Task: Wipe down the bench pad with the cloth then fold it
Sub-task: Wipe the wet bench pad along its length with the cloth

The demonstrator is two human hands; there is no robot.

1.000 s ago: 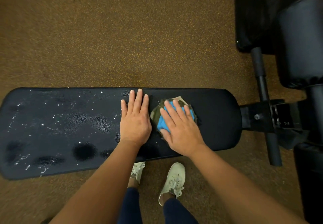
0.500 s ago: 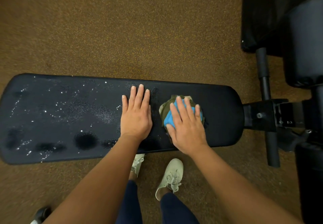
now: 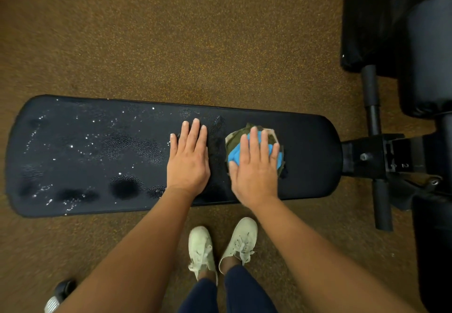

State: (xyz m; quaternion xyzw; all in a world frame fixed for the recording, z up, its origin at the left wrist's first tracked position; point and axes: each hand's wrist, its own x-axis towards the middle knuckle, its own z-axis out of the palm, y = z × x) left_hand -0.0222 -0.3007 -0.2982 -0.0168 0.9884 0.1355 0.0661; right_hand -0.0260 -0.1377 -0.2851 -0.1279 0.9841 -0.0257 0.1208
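Droplets (image 3: 80,139) are scattered over the left half of the black bench pad (image 3: 310,156), which is stretched across a speckled brown floor (image 3: 171,44), while the right part near the metal frame (image 3: 374,156) is seen without them. The bunched cloth (image 3: 236,139), blue, olive and beige, is pressed onto the pad under the flat right hand (image 3: 254,168), its fingers (image 3: 253,141) extended over the fabric rather than clenched. The left hand (image 3: 188,163) is laid palm-down just beside it, fingers released and grasping nothing; pale shoes (image 3: 241,239) are seen below.
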